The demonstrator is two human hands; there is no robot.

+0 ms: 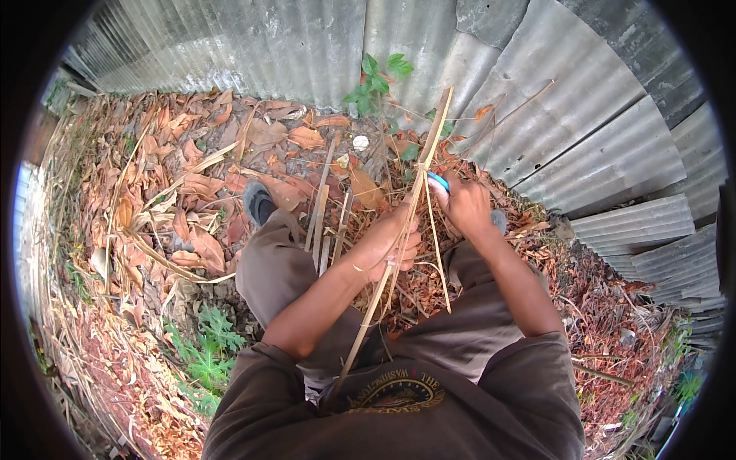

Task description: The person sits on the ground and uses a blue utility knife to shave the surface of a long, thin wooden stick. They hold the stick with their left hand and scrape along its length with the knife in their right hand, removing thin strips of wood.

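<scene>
My left hand (389, 244) is closed around a thin bundle of split bamboo strips (438, 126), held at a slant between my knees. Near the middle the strips are bound together by a wrapped knot (422, 166). From the knot a narrow loose strip (437, 249) hangs down toward my lap, and a longer one runs down to my shirt. Just right of the knot, my right hand (464, 204) grips a small tool with a blue handle (438, 182). Its working end is hidden, so its kind cannot be told.
Several flat bamboo slats (318, 222) lie beside my left leg. Dry brown leaves (203, 249) cover the ground. Corrugated metal sheets (307, 54) form a wall ahead and to the right. Green plants grow at the wall (372, 84) and at lower left (208, 353).
</scene>
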